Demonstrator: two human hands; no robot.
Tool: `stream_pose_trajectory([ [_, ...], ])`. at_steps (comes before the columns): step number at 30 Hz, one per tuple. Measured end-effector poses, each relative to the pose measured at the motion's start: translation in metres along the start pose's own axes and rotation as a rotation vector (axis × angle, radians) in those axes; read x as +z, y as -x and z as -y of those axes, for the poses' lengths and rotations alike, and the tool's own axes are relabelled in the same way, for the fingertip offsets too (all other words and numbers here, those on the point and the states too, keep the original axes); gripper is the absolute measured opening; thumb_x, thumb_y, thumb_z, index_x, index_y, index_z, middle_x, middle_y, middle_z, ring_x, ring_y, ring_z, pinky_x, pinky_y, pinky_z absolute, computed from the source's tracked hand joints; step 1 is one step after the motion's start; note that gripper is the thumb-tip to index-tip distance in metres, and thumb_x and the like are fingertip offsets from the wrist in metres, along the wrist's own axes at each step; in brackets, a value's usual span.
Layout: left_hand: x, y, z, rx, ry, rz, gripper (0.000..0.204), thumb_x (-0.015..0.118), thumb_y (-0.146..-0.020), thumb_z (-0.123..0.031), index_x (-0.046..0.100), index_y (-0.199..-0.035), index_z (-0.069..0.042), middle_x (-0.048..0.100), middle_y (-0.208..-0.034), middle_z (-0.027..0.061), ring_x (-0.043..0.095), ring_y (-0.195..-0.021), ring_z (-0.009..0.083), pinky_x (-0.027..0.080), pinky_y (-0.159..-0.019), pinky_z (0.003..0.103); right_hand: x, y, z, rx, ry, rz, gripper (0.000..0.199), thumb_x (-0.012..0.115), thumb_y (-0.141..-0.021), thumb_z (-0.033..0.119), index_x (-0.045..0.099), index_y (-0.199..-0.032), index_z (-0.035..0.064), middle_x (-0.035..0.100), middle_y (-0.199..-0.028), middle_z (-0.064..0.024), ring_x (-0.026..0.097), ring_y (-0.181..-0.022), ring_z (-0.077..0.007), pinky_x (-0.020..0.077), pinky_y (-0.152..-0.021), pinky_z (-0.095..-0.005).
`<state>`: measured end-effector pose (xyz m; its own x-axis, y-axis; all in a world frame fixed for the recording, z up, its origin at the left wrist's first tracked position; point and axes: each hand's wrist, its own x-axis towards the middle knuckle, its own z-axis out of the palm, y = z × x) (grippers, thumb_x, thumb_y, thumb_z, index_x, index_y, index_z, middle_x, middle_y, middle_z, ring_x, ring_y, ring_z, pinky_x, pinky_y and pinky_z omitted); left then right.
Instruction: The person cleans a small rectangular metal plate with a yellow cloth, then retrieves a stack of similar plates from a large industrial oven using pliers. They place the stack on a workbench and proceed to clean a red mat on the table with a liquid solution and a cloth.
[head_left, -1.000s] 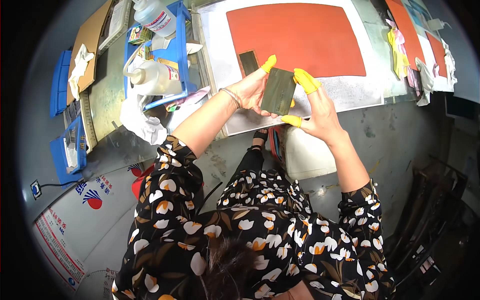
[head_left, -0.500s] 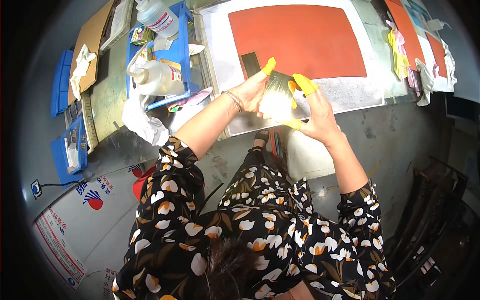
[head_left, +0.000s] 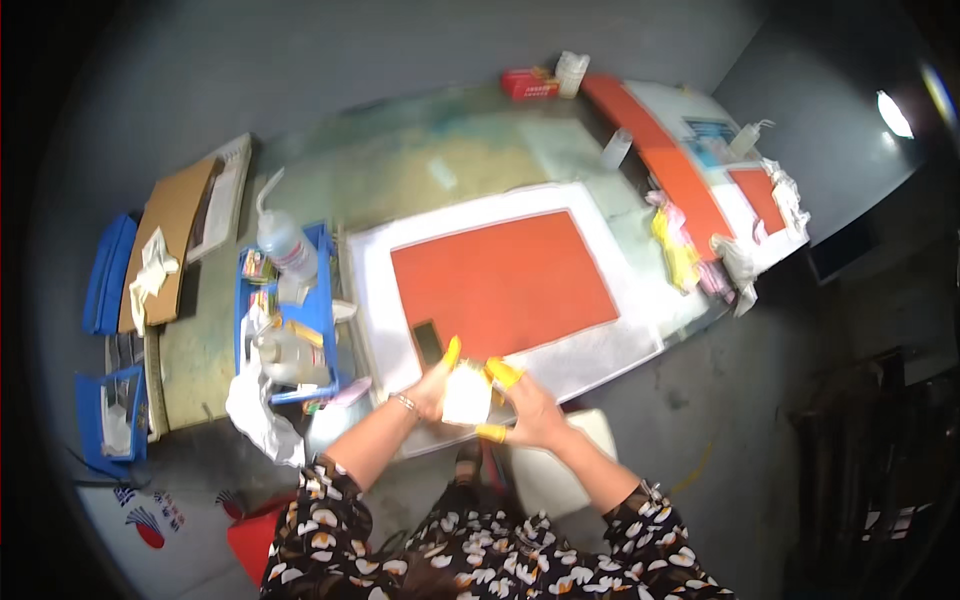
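A small, flat, shiny rectangular plate (head_left: 466, 398) is held up between my two hands, with bright glare washing out its surface. My left hand (head_left: 432, 392) grips its left edge, a yellow finger cot on the thumb. On the other side, my right hand (head_left: 537, 412) pinches the plate with fingertips in yellow cots. Under and beyond the hands lies an orange-red mat (head_left: 505, 285) on a white sheet (head_left: 640, 335). A dark small rectangular plate (head_left: 427, 343) rests on the mat's near left corner, close to my left hand.
At left, a blue tray (head_left: 325, 290) holds clear squeeze bottles (head_left: 287, 247) and small boxes. White crumpled cloth (head_left: 262, 415) hangs by it. Yellow and pink cloths (head_left: 675, 250) lie at right near another orange strip (head_left: 660, 150). A white stool (head_left: 560, 465) stands below the table edge.
The view has swung up, showing more of the table's far side. Hands and plate sit lower and farther left in the picture; glare now covers most of the plate. Both hands keep their grip.
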<state>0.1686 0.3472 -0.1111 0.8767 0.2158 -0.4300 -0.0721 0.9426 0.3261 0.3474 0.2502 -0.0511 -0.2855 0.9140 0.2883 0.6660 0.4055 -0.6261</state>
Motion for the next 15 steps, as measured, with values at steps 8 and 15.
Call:
stream_pose_trajectory([
  [8,0.036,-0.002,0.020,0.102,0.115,0.275,0.098,0.019,-0.074,-0.078,0.042,-0.124,0.003,0.052,-0.106,0.0354,0.055,-0.097,0.0457,0.045,-0.085,0.049,-0.038,0.016,0.028,-0.163,0.063,-0.122,0.080,0.074,-0.065,0.038,0.038,-0.125,-0.0016,0.049,-0.116,-0.0183,0.051,-0.100,-0.0339,0.0455,-0.082,-0.0377],
  [15,0.123,-0.012,0.048,0.119,-0.060,0.362,0.088,0.020,-0.079,-0.074,0.052,-0.108,0.003,0.061,-0.087,0.0228,0.062,-0.077,0.0311,0.050,-0.074,0.038,-0.089,0.071,0.038,-0.122,0.038,-0.177,0.078,0.075,-0.065,0.036,0.040,-0.124,-0.0008,0.052,-0.113,-0.0155,0.052,-0.099,-0.0317,0.0452,-0.083,-0.0360],
])
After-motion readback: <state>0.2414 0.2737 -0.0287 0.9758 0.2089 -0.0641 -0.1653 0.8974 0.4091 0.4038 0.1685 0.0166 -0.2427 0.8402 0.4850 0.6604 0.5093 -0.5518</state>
